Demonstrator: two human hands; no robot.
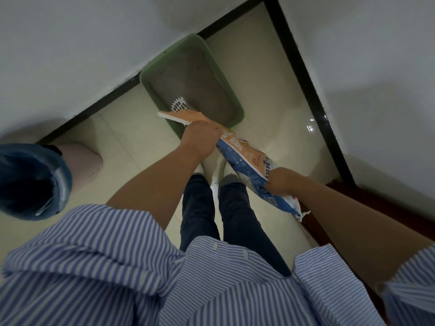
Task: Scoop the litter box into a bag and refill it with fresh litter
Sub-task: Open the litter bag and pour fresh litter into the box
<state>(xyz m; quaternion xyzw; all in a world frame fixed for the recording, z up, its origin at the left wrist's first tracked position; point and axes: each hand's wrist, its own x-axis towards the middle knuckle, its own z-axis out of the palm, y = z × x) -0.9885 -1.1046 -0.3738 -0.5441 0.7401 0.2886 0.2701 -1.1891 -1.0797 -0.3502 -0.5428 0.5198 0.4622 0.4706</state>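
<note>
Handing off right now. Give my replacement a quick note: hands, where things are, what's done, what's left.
Left hand grips the litter bag near its top; right hand grips near its bottom.
The bag is held tilted, its top end over the near rim of the green litter box. The white scoop lies in the box.
No litter visibly pouring.
Left: tip in fresh litter. Whether scooping is finished can't be told.

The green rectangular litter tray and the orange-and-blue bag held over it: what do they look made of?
The green rectangular litter tray looks like moulded plastic with a matte finish: one even colour, with a rounded, rolled rim. The orange-and-blue printed bag seems to be a thin, flexible plastic or laminated film, since it creases and sags between the left hand and right hand; its exact material stays uncertain.
</note>
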